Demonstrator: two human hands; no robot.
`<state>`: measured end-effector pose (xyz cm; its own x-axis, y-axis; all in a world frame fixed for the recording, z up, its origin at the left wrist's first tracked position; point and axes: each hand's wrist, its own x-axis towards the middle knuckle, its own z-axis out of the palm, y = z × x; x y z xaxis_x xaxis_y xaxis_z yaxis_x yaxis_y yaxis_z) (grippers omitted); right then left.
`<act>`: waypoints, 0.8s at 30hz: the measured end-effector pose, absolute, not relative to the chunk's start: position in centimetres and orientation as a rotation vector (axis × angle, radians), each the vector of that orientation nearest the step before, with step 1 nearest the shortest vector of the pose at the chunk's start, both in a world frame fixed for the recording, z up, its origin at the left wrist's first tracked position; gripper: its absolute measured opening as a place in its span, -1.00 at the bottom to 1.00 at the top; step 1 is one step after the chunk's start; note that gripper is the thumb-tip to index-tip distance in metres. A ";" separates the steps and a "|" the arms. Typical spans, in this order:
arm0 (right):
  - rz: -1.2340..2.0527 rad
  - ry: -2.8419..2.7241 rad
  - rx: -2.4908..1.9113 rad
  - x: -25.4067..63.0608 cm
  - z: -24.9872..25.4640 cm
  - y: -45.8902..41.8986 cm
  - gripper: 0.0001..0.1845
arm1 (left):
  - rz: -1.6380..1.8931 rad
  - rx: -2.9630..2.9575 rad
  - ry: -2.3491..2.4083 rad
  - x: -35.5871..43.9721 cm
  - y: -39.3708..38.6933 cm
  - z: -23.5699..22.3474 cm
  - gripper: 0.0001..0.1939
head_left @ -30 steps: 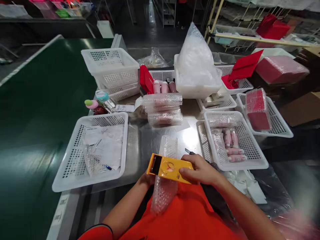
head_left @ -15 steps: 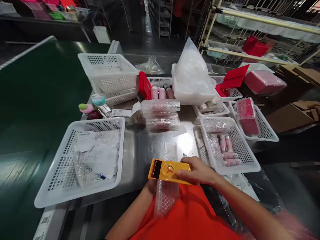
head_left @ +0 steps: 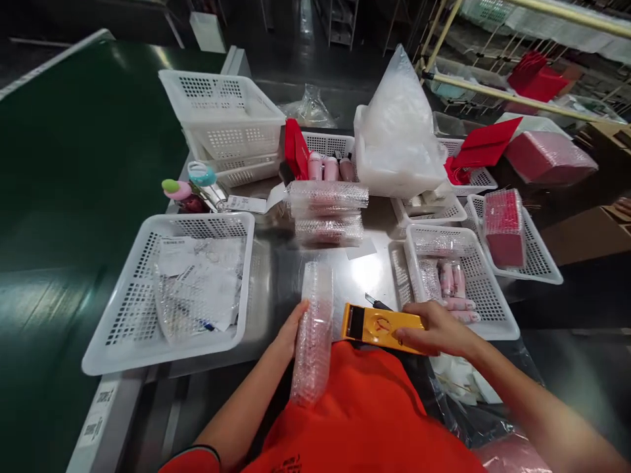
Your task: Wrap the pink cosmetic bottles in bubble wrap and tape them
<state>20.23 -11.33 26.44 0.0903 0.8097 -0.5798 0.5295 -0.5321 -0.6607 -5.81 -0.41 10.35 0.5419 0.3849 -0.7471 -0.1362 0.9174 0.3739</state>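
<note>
My left hand (head_left: 290, 328) grips the side of a long bubble-wrapped bundle (head_left: 315, 328), which stands lengthwise in front of my body, its near end against my red shirt. In my right hand (head_left: 436, 328) is a yellow tape dispenser (head_left: 382, 326), held level with its dark end pointing left. A small gap separates the dispenser from the bundle. Behind the dispenser, a utility knife (head_left: 377, 301) lies on the metal table (head_left: 280, 276). Farther back, several bubble-wrapped rolls (head_left: 328, 210) are stacked. The fingers under the dispenser are partly hidden.
A white basket (head_left: 93, 348) at left holds papers in bubble wrap. The right basket (head_left: 507, 325) contains pink bottles. Stacked baskets (head_left: 221, 98), a bin of clear bags (head_left: 401, 131) and red boxes (head_left: 296, 150) stand behind. A green conveyor belt (head_left: 64, 197) runs along the left.
The yellow dispenser has moved right, away from the bundle. My left hand, mostly hidden beneath it before, now shows on the bundle's left side. The camera view has tilted downward.
</note>
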 end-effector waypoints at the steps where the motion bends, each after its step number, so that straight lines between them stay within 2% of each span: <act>1: 1.346 -1.417 -2.168 20.0 26.5 -11.1 -0.61 | 0.324 0.282 0.961 -5.7 -0.4 10.7 -0.53; 3: 1.157 -1.613 -2.349 19.0 26.8 -10.3 -0.67 | 0.404 0.372 0.959 -4.9 -0.7 11.6 -0.51; 5: 0.992 -1.764 -2.506 17.8 27.3 -9.4 -0.69 | 0.488 0.463 0.929 -3.6 -1.3 12.5 -0.40; 9: 0.885 -1.860 -2.681 16.4 28.0 -8.2 -0.67 | 0.423 0.542 0.880 -2.0 -2.8 13.0 -0.22; 12: 0.925 -1.859 -2.735 17.3 27.7 -7.8 -0.62 | 0.345 0.595 0.916 -3.4 -2.7 12.7 -0.30; 15: 0.679 -1.770 -2.913 20.1 26.8 -7.5 -0.61 | 0.306 0.523 0.912 -6.0 -1.3 13.3 -0.44; 18: 0.426 -1.572 -2.960 23.2 25.4 -7.1 -0.55 | 0.420 0.500 0.817 -7.1 -0.1 14.9 -0.29; 20: 0.500 -1.550 -2.822 24.4 23.8 -6.6 -0.51 | 0.521 0.522 0.789 -6.7 0.2 15.7 -0.18; 22: 0.615 -1.581 -2.693 24.6 21.4 -6.1 -0.53 | 0.567 0.493 0.837 -6.0 0.1 15.9 -0.19; 24: 0.592 -1.577 -2.683 24.1 18.3 -5.7 -0.58 | 0.589 0.444 0.948 -5.3 0.0 15.5 -0.29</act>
<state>24.15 -5.70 18.29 0.4346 0.8382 -0.3294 0.8479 -0.5042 -0.1642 -5.32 -0.03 15.51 0.4483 0.6438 -0.6202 -0.2712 0.7590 0.5919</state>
